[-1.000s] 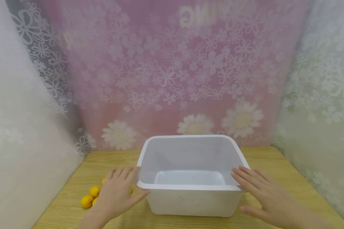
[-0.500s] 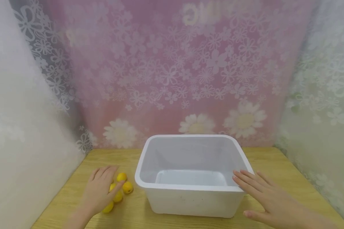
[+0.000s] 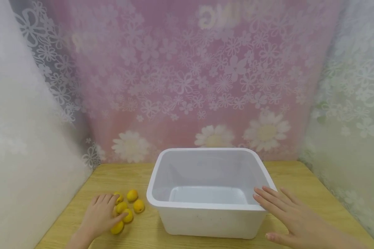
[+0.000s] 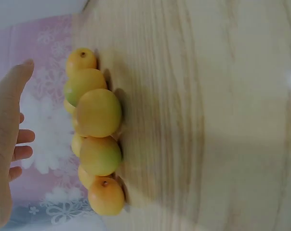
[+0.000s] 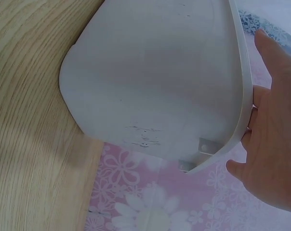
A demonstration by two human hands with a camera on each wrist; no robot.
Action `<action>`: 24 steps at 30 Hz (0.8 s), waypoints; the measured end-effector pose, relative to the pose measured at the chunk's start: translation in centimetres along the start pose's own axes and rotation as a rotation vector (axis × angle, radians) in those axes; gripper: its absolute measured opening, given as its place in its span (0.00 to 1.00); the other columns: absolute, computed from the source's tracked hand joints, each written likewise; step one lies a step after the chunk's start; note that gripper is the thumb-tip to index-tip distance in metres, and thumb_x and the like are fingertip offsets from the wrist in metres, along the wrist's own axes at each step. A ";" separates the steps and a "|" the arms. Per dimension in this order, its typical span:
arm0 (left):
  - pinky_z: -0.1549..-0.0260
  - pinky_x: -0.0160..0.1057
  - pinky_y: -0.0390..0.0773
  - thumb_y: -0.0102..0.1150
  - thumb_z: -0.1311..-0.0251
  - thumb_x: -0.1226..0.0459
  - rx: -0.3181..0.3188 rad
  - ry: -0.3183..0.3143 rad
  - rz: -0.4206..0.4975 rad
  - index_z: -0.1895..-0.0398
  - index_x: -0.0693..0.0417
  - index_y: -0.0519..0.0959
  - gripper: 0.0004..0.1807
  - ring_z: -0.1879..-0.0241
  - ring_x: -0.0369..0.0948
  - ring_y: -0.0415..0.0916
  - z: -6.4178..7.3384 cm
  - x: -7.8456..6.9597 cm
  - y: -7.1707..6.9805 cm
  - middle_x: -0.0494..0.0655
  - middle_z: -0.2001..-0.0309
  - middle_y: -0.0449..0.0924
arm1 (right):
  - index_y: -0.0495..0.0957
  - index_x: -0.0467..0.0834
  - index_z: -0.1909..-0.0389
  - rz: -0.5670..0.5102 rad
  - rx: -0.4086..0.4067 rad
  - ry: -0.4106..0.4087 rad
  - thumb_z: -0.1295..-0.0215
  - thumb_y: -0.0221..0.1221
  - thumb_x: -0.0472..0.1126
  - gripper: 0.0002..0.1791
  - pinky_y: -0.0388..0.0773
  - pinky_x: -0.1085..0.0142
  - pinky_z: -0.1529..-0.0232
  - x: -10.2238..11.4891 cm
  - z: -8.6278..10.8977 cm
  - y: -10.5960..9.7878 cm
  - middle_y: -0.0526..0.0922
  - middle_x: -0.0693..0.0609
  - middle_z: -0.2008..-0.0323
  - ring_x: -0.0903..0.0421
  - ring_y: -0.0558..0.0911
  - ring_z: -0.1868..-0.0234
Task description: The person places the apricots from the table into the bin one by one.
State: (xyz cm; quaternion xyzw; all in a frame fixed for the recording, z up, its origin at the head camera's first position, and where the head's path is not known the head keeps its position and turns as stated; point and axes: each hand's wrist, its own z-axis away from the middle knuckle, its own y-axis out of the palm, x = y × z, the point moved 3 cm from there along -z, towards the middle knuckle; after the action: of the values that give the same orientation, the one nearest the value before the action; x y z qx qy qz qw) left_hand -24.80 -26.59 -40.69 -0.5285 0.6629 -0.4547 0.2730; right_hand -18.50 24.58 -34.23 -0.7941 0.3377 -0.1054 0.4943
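A large white plastic basin [image 3: 212,221] stands in the middle of the table, with nothing in it that shows. My right hand [image 3: 294,216] lies with straight fingers on its right rim; in the right wrist view the fingers [image 5: 261,98] meet the rim's edge and the thumb stands apart. Left of the basin is a cluster of several small round yellow-orange fruits [image 3: 122,207], some tinged green, perhaps apricots. Above the cluster's left side hovers my left hand [image 3: 96,216], hiding part of it. A gap shows between that hand and the fruits [image 4: 99,113] in the left wrist view.
The wooden table [image 3: 162,238] ends at the back against a pink flowered curtain [image 3: 174,86]. Pale flowered sheets flank it, one on the left [image 3: 34,155] and one on the right [image 3: 355,138].
My left hand has come off the basin's left rim and moved left over the fruits, uncovering those nearest the basin. The right hand has stayed at the right rim.
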 end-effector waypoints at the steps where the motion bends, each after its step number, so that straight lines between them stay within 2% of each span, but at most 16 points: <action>1: 0.55 0.52 0.71 0.66 0.56 0.41 -0.001 0.016 -0.011 0.57 0.59 0.77 0.33 0.59 0.50 0.74 0.2 0.1 0.2 0.50 0.63 0.77 | 0.59 0.42 0.31 -0.002 -0.001 -0.003 0.48 0.63 0.60 0.47 0.30 0.70 0.31 0.0 0.0 0.0 0.61 0.47 0.32 0.60 0.44 0.27; 4: 0.58 0.50 0.72 0.68 0.61 0.41 -0.002 0.067 -0.024 0.61 0.57 0.77 0.32 0.63 0.47 0.73 0.9 0.2 0.8 0.46 0.67 0.74 | 0.60 0.41 0.32 -0.010 -0.004 -0.003 0.48 0.63 0.60 0.47 0.30 0.70 0.31 0.0 0.0 0.1 0.61 0.47 0.32 0.60 0.44 0.27; 8: 0.57 0.49 0.71 0.68 0.61 0.42 0.025 0.106 -0.029 0.64 0.54 0.76 0.29 0.63 0.45 0.71 1.8 0.3 1.4 0.44 0.67 0.74 | 0.61 0.40 0.32 -0.017 -0.013 -0.004 0.48 0.63 0.60 0.46 0.30 0.69 0.31 -0.1 0.1 0.2 0.62 0.46 0.32 0.60 0.45 0.27; 13: 0.58 0.48 0.71 0.65 0.59 0.39 0.092 0.116 -0.024 0.65 0.50 0.76 0.28 0.64 0.42 0.70 2.7 0.5 2.0 0.42 0.66 0.73 | 0.60 0.41 0.32 -0.013 -0.010 -0.006 0.48 0.64 0.60 0.47 0.31 0.69 0.31 -0.1 0.2 0.3 0.61 0.48 0.32 0.61 0.45 0.27; 19: 0.60 0.47 0.69 0.65 0.60 0.38 0.126 0.145 -0.031 0.63 0.50 0.75 0.30 0.64 0.41 0.67 3.2 0.7 2.6 0.40 0.67 0.70 | 0.60 0.42 0.32 -0.016 -0.008 0.006 0.49 0.64 0.60 0.47 0.31 0.70 0.31 -0.1 0.2 0.2 0.61 0.48 0.32 0.61 0.45 0.27; 24: 0.59 0.48 0.69 0.65 0.58 0.41 0.203 0.128 -0.009 0.64 0.49 0.75 0.26 0.65 0.40 0.64 3.4 0.7 2.9 0.38 0.68 0.66 | 0.60 0.42 0.32 0.006 -0.010 0.003 0.48 0.64 0.60 0.46 0.31 0.70 0.31 0.0 0.1 0.0 0.62 0.47 0.32 0.61 0.45 0.27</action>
State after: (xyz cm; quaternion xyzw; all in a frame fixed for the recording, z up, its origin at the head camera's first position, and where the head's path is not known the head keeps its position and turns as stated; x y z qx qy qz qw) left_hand -23.48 -28.23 -44.65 -0.4708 0.6271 -0.5536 0.2804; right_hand -18.43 24.72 -34.26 -0.7954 0.3412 -0.1033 0.4901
